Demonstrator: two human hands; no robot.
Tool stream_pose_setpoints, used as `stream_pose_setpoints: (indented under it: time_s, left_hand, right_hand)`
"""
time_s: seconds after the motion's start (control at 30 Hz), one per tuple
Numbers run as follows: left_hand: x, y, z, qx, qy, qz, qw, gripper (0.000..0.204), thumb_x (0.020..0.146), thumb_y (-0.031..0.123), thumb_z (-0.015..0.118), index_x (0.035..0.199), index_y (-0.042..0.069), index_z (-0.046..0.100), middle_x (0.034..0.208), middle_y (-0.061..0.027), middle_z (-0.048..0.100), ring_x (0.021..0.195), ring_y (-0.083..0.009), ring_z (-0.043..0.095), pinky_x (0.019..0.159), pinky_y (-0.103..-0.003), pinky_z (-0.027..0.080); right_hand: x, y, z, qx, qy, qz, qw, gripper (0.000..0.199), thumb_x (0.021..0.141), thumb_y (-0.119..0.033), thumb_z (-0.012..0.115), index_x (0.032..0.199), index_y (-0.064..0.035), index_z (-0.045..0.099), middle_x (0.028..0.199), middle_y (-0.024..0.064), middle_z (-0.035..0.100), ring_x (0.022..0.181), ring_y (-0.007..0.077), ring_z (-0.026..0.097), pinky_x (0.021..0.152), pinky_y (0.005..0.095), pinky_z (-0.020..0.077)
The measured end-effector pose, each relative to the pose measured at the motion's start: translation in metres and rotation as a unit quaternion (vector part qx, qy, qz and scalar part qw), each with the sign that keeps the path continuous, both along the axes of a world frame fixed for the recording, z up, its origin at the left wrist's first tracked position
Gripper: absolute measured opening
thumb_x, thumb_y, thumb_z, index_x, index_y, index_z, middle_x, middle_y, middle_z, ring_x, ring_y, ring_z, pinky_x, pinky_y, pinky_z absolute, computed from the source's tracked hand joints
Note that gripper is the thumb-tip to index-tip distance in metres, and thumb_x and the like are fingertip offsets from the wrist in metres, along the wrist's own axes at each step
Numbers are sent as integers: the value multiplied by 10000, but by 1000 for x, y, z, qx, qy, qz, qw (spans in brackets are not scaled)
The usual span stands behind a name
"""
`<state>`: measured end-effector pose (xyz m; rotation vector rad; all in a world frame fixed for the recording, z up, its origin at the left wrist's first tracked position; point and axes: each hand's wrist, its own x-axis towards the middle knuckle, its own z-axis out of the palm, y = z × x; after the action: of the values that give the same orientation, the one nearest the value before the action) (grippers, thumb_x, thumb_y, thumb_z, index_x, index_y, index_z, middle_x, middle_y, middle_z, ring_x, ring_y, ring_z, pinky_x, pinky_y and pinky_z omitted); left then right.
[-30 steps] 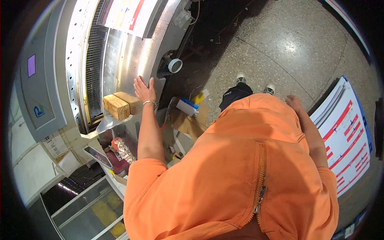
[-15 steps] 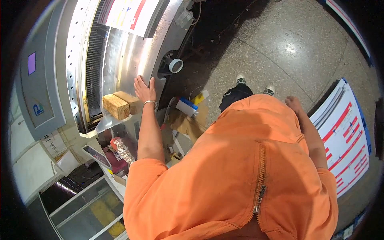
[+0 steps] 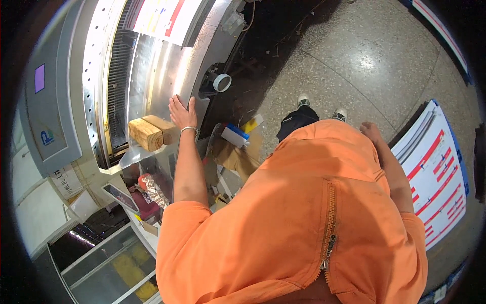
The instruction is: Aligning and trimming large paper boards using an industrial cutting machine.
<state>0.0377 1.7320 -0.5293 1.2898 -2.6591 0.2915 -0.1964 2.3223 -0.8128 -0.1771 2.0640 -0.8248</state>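
My left hand [image 3: 182, 113] lies flat on the bare metal bed [image 3: 164, 76] of a large machine, fingers stretched out and holding nothing. A band circles that wrist. Just left of the hand, two wooden blocks [image 3: 147, 135] sit side by side at the near end of the bed. Farther along it lies a printed sheet [image 3: 163, 19] with red and white areas. My right hand [image 3: 371, 131] hangs low beside my body, near a stack of printed sheets [image 3: 439, 172]. Its fingers are mostly hidden from view, and no object shows in it.
A grey control panel [image 3: 53, 109] with a small purple screen stands at the far left. Beside the bed's edge is a round white-rimmed part [image 3: 221, 82]. Below lie cardboard [image 3: 235, 154] and a blue-and-white box [image 3: 236, 136]. A foil-wrapped item [image 3: 154, 190] rests near the blocks.
The view has shifted very slightly. My left hand stays flat on the metal bed, and the right hand still hangs at my side.
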Motion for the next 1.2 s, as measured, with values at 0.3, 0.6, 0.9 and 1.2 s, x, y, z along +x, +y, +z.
stream_pose_setpoints:
  time_s: [0.3,0.6,0.9,1.2]
  left_hand:
    - [-1,0,0,10,-3,10,1000,804,832,658,417,1419,129,265,1466,-145,260,1349,-325,231,1054,-522,210]
    - [0,-2,-1,14,-7,11,1000,814,831,665,411,1427,137,245,1475,-138,243,1356,-328,215,1060,-532,190]
    - [-35,98,-20,-16,205,-197,959,584,821,291,642,1252,-43,433,1292,-257,419,1201,-406,386,1018,-459,296]
    - [-121,79,-90,482,575,394,531,860,770,669,535,1367,83,335,1387,-176,304,1171,-306,421,889,-481,408]
  right_hand:
    - [-3,-2,8,6,0,16,1000,422,845,-203,550,1176,59,543,888,177,670,765,227,659,711,334,507]
    - [-6,-4,9,2,20,41,999,421,845,-199,545,1166,73,547,896,186,668,752,223,656,692,329,506]
    - [-9,2,10,-17,10,9,1000,427,831,-205,554,1163,64,556,854,182,668,725,228,654,664,332,508]
    - [-12,7,0,-8,59,24,998,421,831,-204,543,1157,62,561,911,203,664,773,247,660,721,342,514]
